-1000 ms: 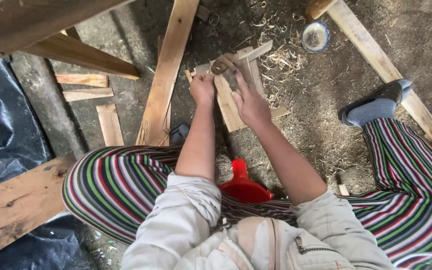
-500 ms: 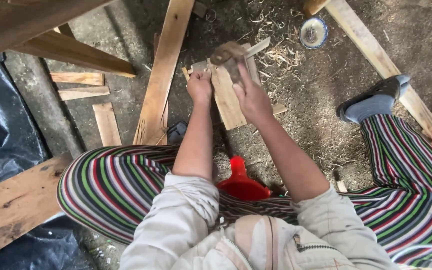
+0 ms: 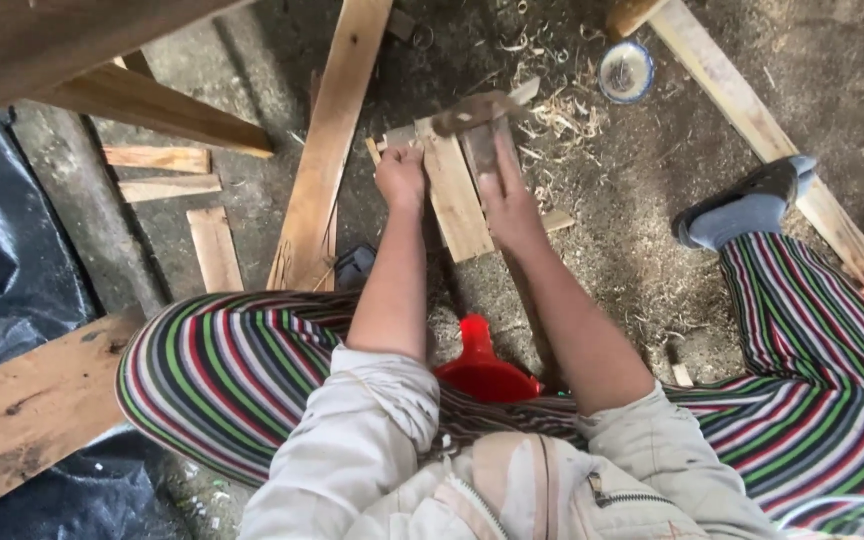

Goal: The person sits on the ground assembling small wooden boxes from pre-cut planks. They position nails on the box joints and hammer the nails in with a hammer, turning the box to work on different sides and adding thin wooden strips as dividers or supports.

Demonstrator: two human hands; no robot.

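My left hand (image 3: 400,176) pinches something small at the top edge of a short pale wooden slat (image 3: 455,200) lying on the dirt floor; I cannot tell what it is. My right hand (image 3: 508,198) grips the handle of a hammer (image 3: 474,112). The hammer's dark head is blurred just above the far end of the slat, to the right of my left fingers. A second narrower strip lies under my right hand, next to the slat. My legs in striped trousers spread to either side.
A long plank (image 3: 328,150) lies left of the slat, with short offcuts (image 3: 158,158) beyond it. Black sheeting (image 3: 2,260) covers the left. A small round tin (image 3: 624,72) and wood shavings (image 3: 562,110) lie ahead. A red plastic piece (image 3: 482,366) sits between my legs. Another plank (image 3: 752,110) runs at right.
The hammer head has swung up and slightly right over the slat's far end and is now blurred. My left hand has stayed at the slat's top edge.
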